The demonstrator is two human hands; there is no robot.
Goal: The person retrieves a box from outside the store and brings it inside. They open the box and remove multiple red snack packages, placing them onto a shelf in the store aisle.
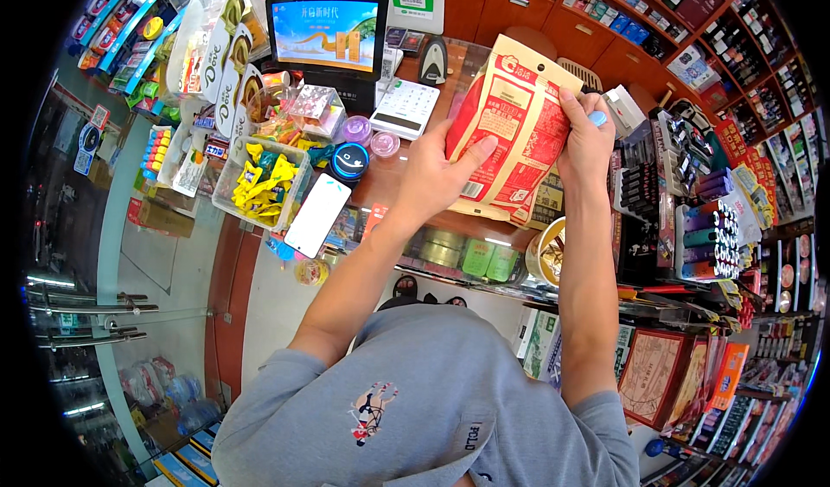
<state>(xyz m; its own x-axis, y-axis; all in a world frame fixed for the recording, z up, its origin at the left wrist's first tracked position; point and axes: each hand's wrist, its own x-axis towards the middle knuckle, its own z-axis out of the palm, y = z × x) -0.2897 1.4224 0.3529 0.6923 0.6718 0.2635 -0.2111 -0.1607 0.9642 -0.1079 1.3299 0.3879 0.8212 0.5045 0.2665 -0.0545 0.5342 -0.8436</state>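
Observation:
I hold a red and tan snack bag up over the glass counter, its printed back facing me and its top tilted away. My left hand grips the bag's left side, thumb across the front and the other fingers mostly hidden behind. At the upper right edge, my right hand pinches the bag with the thumb in front. A small light-blue round thing shows at that hand's fingers; I cannot tell whether it is held. Left of my left forearm lies a phone with a white lit screen.
On the counter stand a display screen, a white calculator, a black and blue round device and a tub of yellow-wrapped sweets. A round container stands beside my right forearm. Racks of small goods crowd the right.

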